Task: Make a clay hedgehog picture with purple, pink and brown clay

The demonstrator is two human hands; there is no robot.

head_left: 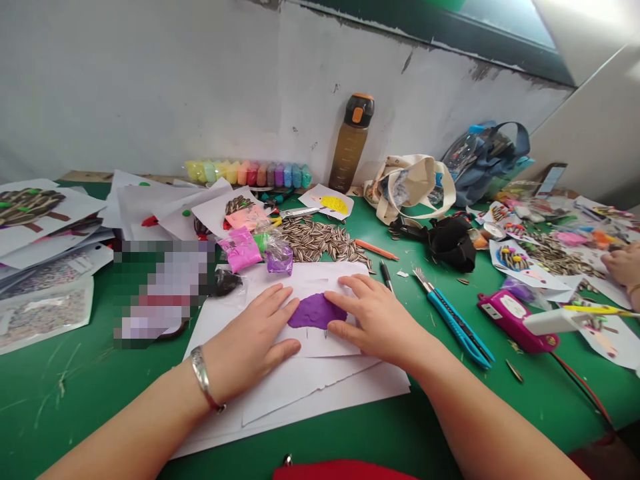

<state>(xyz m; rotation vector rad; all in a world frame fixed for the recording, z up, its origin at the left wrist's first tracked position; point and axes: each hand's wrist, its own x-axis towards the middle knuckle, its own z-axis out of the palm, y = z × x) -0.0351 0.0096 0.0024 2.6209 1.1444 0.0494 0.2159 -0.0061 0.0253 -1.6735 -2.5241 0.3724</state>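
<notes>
A flattened piece of purple modelling clay [316,311] lies on a small white paper [310,348], with short pencil lines showing below it. My left hand [257,333] rests on the paper at the clay's left edge, fingers stretched out, fingertips near or touching the clay. From the other side my right hand [373,317] lies with spread fingers, index and thumb at the clay's right edge. Larger white sheets [360,383] are underneath. Just beyond the paper sit a purple clay packet [279,259], a pink packet [241,249] and a pile of striped sunflower seeds [317,240].
An orange pencil [376,250], a pen [387,275] and blue tweezers [463,327] lie right. A magenta glue-gun-like device [517,321] is farther right, near another person's hand [625,267]. A bottle [350,143] stands by the wall. Paper pictures [45,213] are stacked left.
</notes>
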